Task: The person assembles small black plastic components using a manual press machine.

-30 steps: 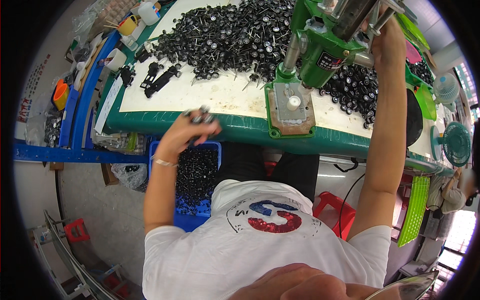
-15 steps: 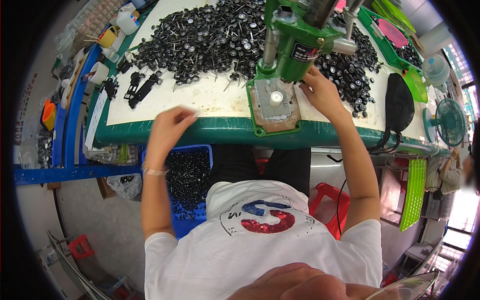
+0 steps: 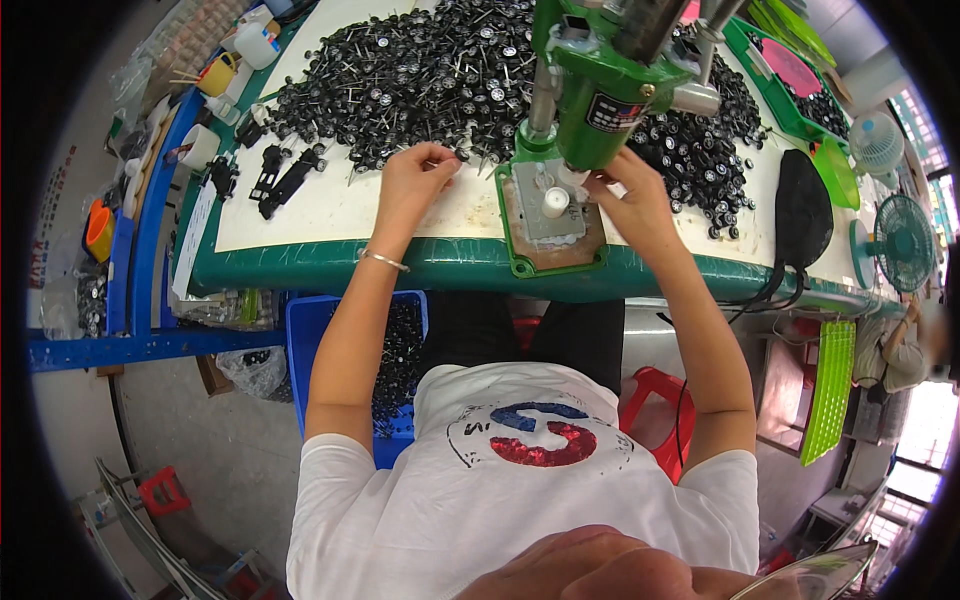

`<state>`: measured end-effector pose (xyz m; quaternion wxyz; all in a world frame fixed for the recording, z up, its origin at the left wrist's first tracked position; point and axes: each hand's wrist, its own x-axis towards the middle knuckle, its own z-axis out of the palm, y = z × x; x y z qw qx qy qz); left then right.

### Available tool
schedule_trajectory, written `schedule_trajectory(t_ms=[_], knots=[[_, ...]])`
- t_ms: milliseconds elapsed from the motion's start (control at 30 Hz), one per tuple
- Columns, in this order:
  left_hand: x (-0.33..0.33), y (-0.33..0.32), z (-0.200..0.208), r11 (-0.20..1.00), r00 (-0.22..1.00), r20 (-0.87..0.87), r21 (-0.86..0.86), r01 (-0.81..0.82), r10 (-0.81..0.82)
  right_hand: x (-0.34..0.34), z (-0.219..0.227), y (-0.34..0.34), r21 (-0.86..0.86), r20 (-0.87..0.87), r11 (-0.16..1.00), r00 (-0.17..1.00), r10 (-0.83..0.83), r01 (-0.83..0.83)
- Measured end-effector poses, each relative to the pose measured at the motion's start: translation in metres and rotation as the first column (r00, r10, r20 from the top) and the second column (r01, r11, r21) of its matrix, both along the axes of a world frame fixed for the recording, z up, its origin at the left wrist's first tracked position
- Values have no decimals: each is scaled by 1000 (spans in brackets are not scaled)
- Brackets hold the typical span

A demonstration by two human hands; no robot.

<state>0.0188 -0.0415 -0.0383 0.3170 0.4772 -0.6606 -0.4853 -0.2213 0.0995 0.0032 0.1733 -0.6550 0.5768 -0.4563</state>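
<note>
At nine o'clock an orange tub (image 3: 99, 226) sits on the blue shelf rail (image 3: 120, 300), and toward eleven o'clock a yellow cup (image 3: 217, 75) and a white bottle (image 3: 262, 42) stand at the table's far corner. A white paper strip (image 3: 193, 238) lies along the green table edge (image 3: 330, 268), with bare pale tabletop beside it. Below the edge, a blue bin (image 3: 310, 340) of dark parts fills the gap by the person's knee.

The left hand (image 3: 412, 180) reaches up from six o'clock, wrist bent, fingers pinched at the rim of the heap of small black wheel-like parts (image 3: 400, 70); whether it has one gripped I cannot tell. At twelve o'clock stands the green press (image 3: 590, 95), bearing a small dark label plate. The right hand (image 3: 632, 200) curls at the press base, fingertips closed near the white peg (image 3: 555, 202) on the base plate (image 3: 545, 235); what it pinches is hidden. At three o'clock a black pouch (image 3: 803, 208) and two green fans (image 3: 900, 240) crowd the table end.
</note>
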Motion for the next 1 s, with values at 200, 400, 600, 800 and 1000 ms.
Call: schedule_trajectory(t_ms=[200,400,600,800,1000], knots=[[-6,31,9,983,905,-419,124,135,-72,27,-13,20,-163,-105,986,994,11,-28],[-27,62,36,942,820,-536,121,312,-203,27,-14,18,-2,63,1000,998,-5,5],[-49,68,30,929,820,-501,79,361,-276,11,-15,16,6,358,1000,934,-4,2],[-62,73,30,938,793,-563,86,336,-233,-34,42,6,26,554,984,817,-160,175],[-69,71,30,937,746,-608,8,350,-273,-56,160,-28,-201,799,977,588,125,65]])
